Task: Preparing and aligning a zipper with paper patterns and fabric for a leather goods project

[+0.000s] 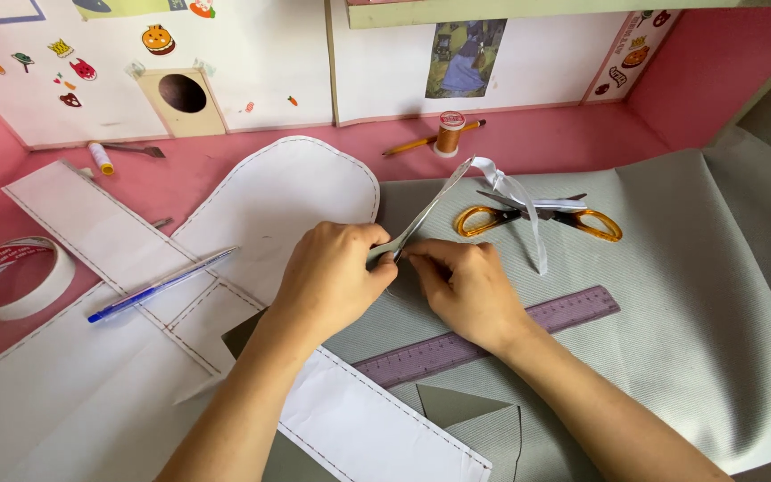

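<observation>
Mid-frame: left hand (336, 272) and right hand (461, 286) are both pinching a grey fabric strip (421, 219) over the grey cloth (671, 295). Keeping fingertips close looks wise, so the fold is staying flat.

Strip: a narrow grey fabric strip (430, 207) with a white backing, pinched at its lower end between the fingertips of the left hand (332, 277) and the right hand (466, 286).
Pose: it rises slantwise up and to the right from the fingers, then loops over near the top.
Loose end: a thin white tail hangs down from the loop.
Place: held above the large grey fabric sheet (689, 295) spread on the surface.
</observation>
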